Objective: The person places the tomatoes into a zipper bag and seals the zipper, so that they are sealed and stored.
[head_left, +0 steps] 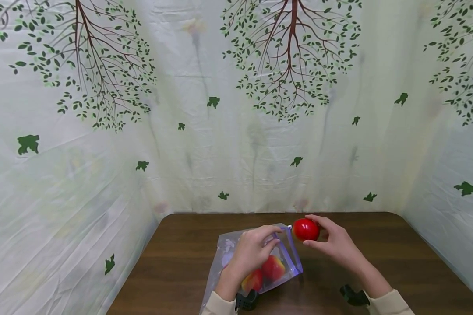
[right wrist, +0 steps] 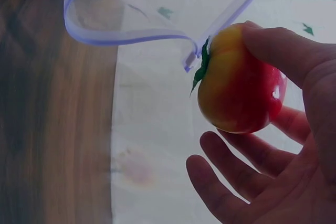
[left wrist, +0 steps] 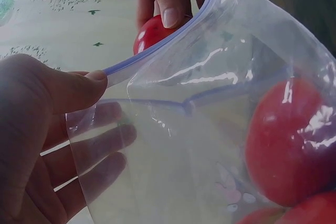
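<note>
My left hand (head_left: pixel 252 250) pinches the rim of a clear zip bag (head_left: pixel 219 262) with a purple-blue zip strip. In the left wrist view the thumb lies on the outside of the strip (left wrist: pixel 152 51), and the fingers show through the plastic. Inside the bag are red-and-yellow fruits (head_left: pixel 273 268), one of them (left wrist: pixel 289 145) large in that view. My right hand (head_left: pixel 337 243) holds a shiny red-and-yellow apple (right wrist: pixel 239 87) with a green leaf between thumb and fingers. That apple is just outside the bag's gaping mouth, close to the zip's end.
The bag lies on a dark brown wooden table (head_left: pixel 173 262). Behind and beside the table hangs a pale curtain (head_left: pixel 256 153) printed with trees and green leaves. Dark wrist straps (head_left: pixel 247 301) sit at both cuffs.
</note>
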### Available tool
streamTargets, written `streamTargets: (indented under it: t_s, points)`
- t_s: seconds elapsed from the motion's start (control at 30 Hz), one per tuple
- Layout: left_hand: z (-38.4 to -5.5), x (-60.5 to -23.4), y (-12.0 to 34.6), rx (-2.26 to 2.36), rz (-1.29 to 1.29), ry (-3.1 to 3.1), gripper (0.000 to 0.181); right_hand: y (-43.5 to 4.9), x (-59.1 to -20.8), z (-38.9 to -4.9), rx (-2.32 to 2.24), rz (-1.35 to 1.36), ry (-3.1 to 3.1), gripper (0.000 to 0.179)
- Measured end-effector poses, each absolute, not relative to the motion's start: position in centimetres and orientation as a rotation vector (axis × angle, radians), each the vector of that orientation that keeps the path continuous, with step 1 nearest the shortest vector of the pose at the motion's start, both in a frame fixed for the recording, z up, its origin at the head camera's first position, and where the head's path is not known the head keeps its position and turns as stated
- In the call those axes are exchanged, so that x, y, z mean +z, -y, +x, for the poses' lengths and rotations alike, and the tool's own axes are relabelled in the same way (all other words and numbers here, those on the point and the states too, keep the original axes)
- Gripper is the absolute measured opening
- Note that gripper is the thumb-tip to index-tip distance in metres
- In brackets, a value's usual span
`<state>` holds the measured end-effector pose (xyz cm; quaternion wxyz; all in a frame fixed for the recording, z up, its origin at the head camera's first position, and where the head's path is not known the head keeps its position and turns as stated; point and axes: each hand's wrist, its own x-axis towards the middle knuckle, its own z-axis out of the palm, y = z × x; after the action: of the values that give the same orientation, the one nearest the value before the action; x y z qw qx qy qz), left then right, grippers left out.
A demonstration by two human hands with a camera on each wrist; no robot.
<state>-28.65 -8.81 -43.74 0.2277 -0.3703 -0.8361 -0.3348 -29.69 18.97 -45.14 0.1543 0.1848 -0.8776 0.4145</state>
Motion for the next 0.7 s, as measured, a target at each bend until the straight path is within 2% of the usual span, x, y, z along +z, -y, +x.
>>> streamTargets:
  t_s: [0.7]
  points:
    - [-28.4, -43.5, 8.8, -0.937, -1.022, 2.317, 0.024, -17.6, -46.4, -29.1, 1.362, 0.586, 2.533, 0.068]
